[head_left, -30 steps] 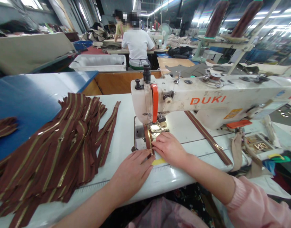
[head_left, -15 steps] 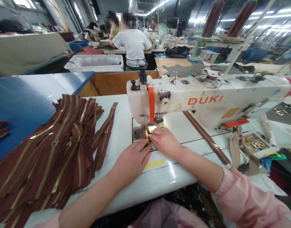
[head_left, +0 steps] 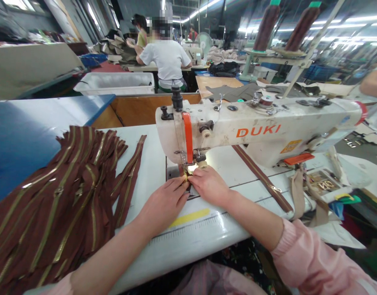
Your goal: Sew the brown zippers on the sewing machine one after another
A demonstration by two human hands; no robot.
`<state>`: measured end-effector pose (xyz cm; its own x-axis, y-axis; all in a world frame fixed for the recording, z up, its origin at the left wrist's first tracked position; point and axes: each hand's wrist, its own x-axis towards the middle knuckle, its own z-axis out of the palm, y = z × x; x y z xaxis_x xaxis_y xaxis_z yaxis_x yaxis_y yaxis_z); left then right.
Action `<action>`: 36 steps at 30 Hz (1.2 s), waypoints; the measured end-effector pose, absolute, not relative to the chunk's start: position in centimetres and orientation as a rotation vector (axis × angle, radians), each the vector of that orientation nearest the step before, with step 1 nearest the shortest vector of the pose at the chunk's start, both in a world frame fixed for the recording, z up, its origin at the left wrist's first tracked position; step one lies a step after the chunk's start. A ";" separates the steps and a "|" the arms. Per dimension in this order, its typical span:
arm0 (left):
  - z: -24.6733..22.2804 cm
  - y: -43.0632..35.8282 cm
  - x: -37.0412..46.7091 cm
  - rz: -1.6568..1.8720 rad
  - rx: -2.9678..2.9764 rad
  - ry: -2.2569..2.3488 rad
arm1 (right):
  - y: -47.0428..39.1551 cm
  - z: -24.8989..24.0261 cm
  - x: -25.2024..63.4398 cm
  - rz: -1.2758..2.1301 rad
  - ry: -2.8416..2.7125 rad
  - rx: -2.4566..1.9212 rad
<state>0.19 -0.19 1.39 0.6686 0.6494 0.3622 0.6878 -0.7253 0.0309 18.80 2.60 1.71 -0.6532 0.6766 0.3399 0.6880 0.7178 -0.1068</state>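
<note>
At the needle of a white sewing machine [head_left: 259, 131], a short stretch of brown zipper with gold teeth [head_left: 186, 178] shows between my fingertips. My left hand [head_left: 164, 203] has its fingers pressed together on the zipper from the left. From the right, my right hand [head_left: 209, 187] pinches the same piece close to the presser foot. Most of that zipper is hidden under my hands and the machine head. Left of my hands lies a large pile of brown zippers [head_left: 68, 184], with a separate zipper strip [head_left: 131, 176] beside it.
Another brown zipper [head_left: 263, 180] with a gold pull runs under the machine arm. A small tray of metal parts [head_left: 314, 176] sits at the right, beside beige strips [head_left: 297, 194]. Two thread cones [head_left: 266, 26] stand behind. A co-worker in white [head_left: 165, 61] sits ahead.
The camera view has shifted slightly, so the machine appears further left. Both hands stay at the needle on the zipper, their fingertips almost unmoved relative to the machine.
</note>
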 end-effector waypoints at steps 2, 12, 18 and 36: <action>1.4 0.0 0.1 -0.550 -2.773 -1.125 | 2.6 1.7 18.8 -0.049 -2.569 -1.068; 1.8 1.3 -0.3 -0.674 -2.820 -1.187 | 2.5 1.6 18.8 -0.101 -2.557 -1.107; 1.8 1.6 -0.3 -0.747 -2.826 -1.177 | 2.4 1.3 18.8 -0.084 -2.514 -1.121; 1.7 2.7 -0.3 -0.675 -2.795 -1.279 | 1.9 1.4 19.0 -0.038 -2.431 -1.155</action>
